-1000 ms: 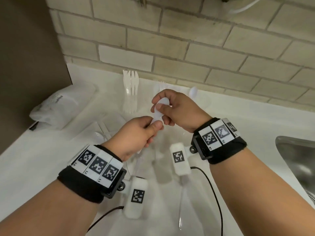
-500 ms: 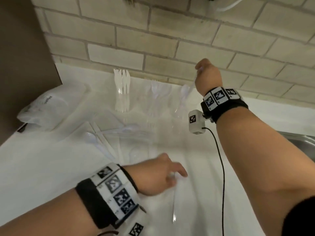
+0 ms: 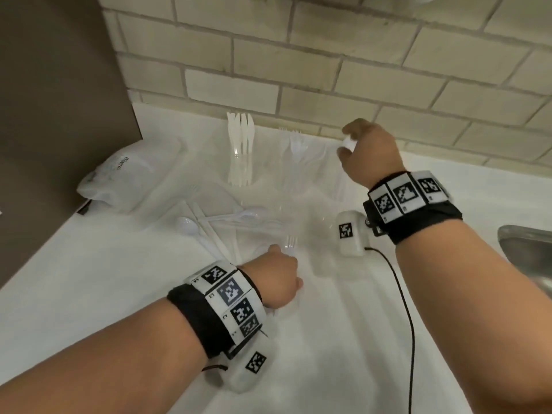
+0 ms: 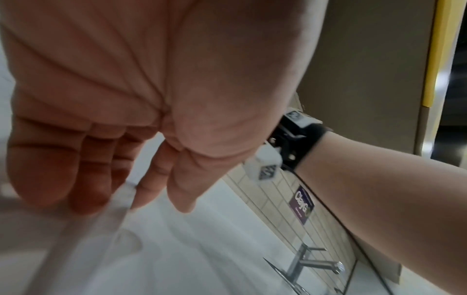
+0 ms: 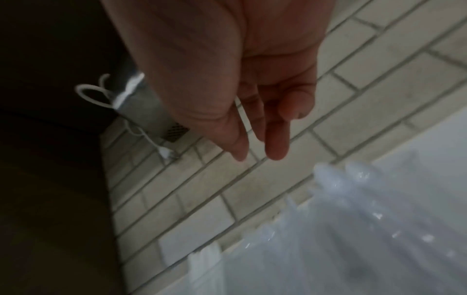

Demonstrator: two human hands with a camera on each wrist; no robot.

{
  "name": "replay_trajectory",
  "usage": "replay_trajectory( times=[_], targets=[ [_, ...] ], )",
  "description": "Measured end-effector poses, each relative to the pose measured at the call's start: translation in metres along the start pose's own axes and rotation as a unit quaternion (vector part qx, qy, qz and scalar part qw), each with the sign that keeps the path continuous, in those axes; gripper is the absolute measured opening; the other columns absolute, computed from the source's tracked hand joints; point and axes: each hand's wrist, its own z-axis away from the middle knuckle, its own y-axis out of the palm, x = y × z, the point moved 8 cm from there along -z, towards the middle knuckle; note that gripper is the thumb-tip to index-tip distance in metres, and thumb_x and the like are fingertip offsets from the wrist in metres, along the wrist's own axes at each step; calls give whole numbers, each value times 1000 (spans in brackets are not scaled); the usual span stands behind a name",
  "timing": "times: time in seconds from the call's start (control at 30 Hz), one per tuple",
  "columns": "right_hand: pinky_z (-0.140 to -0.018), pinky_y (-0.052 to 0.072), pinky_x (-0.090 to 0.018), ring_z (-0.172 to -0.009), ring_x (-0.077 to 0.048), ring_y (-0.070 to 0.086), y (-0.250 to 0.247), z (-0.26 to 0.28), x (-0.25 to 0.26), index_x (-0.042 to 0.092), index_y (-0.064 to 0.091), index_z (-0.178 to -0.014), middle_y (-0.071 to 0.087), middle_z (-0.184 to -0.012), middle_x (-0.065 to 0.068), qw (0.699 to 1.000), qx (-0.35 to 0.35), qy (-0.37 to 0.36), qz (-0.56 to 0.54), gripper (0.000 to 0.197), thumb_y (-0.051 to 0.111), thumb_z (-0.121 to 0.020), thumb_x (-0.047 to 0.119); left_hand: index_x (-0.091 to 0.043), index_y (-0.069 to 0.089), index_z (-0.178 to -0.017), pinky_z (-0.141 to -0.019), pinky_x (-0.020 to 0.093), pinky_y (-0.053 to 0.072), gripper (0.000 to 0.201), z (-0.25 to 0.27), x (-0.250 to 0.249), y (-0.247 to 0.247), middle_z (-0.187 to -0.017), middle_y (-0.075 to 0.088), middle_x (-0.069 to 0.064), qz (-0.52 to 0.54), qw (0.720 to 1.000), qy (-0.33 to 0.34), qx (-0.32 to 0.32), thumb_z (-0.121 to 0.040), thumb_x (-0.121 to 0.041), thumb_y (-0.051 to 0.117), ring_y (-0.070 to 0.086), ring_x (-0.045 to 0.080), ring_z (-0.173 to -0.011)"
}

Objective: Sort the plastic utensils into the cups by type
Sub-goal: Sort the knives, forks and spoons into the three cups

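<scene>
My left hand (image 3: 283, 261) hovers low over the white counter and grips a clear plastic fork (image 3: 290, 244), tines pointing away; in the left wrist view its blurred handle (image 4: 76, 229) runs out from my curled fingers (image 4: 83, 179). My right hand (image 3: 343, 141) is at the back by the tiled wall, above the rightmost clear cup (image 3: 337, 186), with a white spoon's bowl (image 3: 349, 144) between thumb and fingers. The left cup (image 3: 239, 174) holds white knives (image 3: 240, 132). The middle cup (image 3: 294, 174) holds clear forks (image 3: 294, 141).
Loose white spoons (image 3: 186, 225) and other utensils (image 3: 245, 215) lie on the counter left of my left hand. A plastic bag (image 3: 125, 174) sits against the brown panel (image 3: 59, 100). A steel sink (image 3: 525, 249) borders the right edge. My wrist cable (image 3: 403, 294) trails across the counter.
My hands parted. The right one carried the white spoon back to the rightmost cup and sank toward it. The left dropped to the counter and took hold of a clear fork.
</scene>
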Motion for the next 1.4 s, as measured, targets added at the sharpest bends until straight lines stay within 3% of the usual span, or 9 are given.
replay_trajectory(
  times=[0.17,0.23,0.43,0.6,0.77,0.9,1.17,1.3,1.4],
  targets=[
    [-60,52,-25,-62,-19,67,95,74,13,2,65,-106,73,-83,-11,931,356,52,61,28,53,-94,25,-20,51,-133,-69,13,38,35,-3,25,-16,-128,48,0,56,997,29,-43,-99,-23,40,54,14,-99],
    [-54,51,-25,-49,-16,61,119,90,12,2,62,-96,68,-68,-7,911,400,71,66,31,50,-96,31,-16,54,-129,-73,4,35,35,-7,41,-27,-119,51,-5,56,996,43,-60,-97,-12,42,53,13,-95],
    [-66,48,-29,-75,-30,61,149,81,20,9,44,-66,68,-93,-16,931,343,124,25,41,44,-98,33,-18,46,-135,-103,45,39,42,-23,123,-70,-133,45,10,-3,973,-175,-147,-93,-18,44,46,34,-120],
    [-56,43,-24,-76,-26,63,154,81,32,7,48,-72,63,-83,-10,921,367,129,-3,48,53,-90,52,-23,42,-138,-103,45,38,47,-42,136,-75,-134,47,6,-30,972,-194,-131,-91,-22,50,46,31,-123],
    [-70,52,-32,-98,-28,65,162,92,35,-1,40,-123,63,-115,-12,901,409,132,53,74,77,-75,42,-27,37,-140,-101,47,42,56,-59,130,-73,-134,34,12,-67,973,-206,-75,-87,-20,52,41,35,-121],
    [-69,54,-30,-88,-25,66,163,86,32,8,55,-76,67,-98,-10,898,416,134,52,20,71,-81,19,-26,52,-127,-99,46,41,41,-69,130,-82,-129,36,9,-106,969,-203,-92,-86,-18,53,38,33,-119],
    [-54,37,-23,-97,-31,58,170,84,20,9,40,-64,53,-87,-14,915,374,153,26,31,45,-94,7,-27,49,-128,-94,48,35,38,-74,134,-77,-121,49,2,-164,966,-187,-72,-90,-25,48,36,30,-119],
    [-93,51,-40,-117,-37,56,168,85,20,2,56,-109,55,-125,-23,931,324,161,-47,19,46,-94,10,-34,46,-127,-89,43,29,36,-70,136,-79,-97,52,-4,-170,968,-167,-75,-93,-23,41,34,25,-115],
    [-93,50,-35,-115,-34,55,167,85,18,-5,48,-124,51,-127,-20,937,309,161,-37,34,46,-93,9,-35,51,-115,-90,42,28,26,-67,131,-79,-89,46,-5,-156,974,-155,-59,-90,-29,47,33,27,-113]
  ],
)
